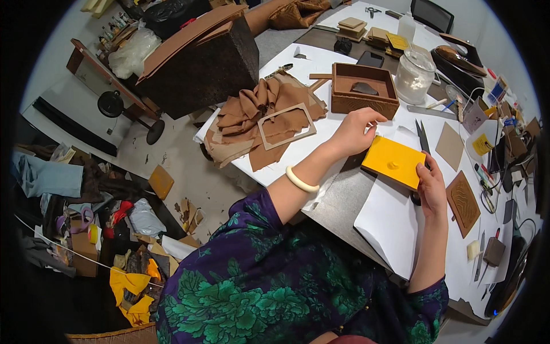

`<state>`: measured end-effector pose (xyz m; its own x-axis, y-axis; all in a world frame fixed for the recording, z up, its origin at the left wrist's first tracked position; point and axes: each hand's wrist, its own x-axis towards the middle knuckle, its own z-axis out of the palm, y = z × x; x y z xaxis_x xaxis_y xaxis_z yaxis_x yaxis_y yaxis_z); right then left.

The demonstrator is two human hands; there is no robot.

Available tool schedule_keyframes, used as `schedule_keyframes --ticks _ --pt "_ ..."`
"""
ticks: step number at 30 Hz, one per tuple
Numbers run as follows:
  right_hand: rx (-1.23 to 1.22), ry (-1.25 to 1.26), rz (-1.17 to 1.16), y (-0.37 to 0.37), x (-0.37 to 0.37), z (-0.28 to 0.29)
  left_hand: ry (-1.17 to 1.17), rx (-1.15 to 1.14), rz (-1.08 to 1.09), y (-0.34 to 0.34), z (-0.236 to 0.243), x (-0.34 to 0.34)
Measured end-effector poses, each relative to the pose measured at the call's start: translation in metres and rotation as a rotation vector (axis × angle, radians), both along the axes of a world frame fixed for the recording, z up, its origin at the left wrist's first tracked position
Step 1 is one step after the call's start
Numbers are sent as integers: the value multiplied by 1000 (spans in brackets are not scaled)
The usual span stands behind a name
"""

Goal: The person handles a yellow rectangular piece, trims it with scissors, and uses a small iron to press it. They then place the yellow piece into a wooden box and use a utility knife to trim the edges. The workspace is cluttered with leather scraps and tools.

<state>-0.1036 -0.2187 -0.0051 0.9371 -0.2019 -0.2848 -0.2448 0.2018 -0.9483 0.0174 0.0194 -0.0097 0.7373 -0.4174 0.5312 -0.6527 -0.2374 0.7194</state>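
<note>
My right hand (433,186) grips a flat yellow panel (381,153) by its right edge, the thumb on top. A small raised yellow lump (393,165) shows on its face; I cannot tell what it is. By the panel's far left corner, my left hand (358,133) is raised with fingers loosely bent, a gap between thumb and forefinger. Nothing shows in it. Dark-bladed scissors (423,136) lie behind the panel, their handles partly covered by it and my right hand. Beyond my left hand stands an open brown leather box (366,106) with a dark, flat piece (364,88) inside.
Brown leather pieces (260,109) and a beige frame (286,127) lie left. At right are a tooled brown panel (463,203), a grey-beige board (450,146), a glass jar (415,74) and crowded tools. White sheets (381,221) cover the table's near edge.
</note>
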Motion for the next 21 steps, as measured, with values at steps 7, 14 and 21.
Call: schedule_keyframes --ticks 7,14,21 --pt "-18 -46 14 3 -1 3 71 76 -112 -4 5 -4" --pt "20 -134 77 -7 0 -6 -145 294 -313 -4 -3 -14" --pt "66 -135 32 11 -2 2 -39 343 -404 -2 -2 -14"
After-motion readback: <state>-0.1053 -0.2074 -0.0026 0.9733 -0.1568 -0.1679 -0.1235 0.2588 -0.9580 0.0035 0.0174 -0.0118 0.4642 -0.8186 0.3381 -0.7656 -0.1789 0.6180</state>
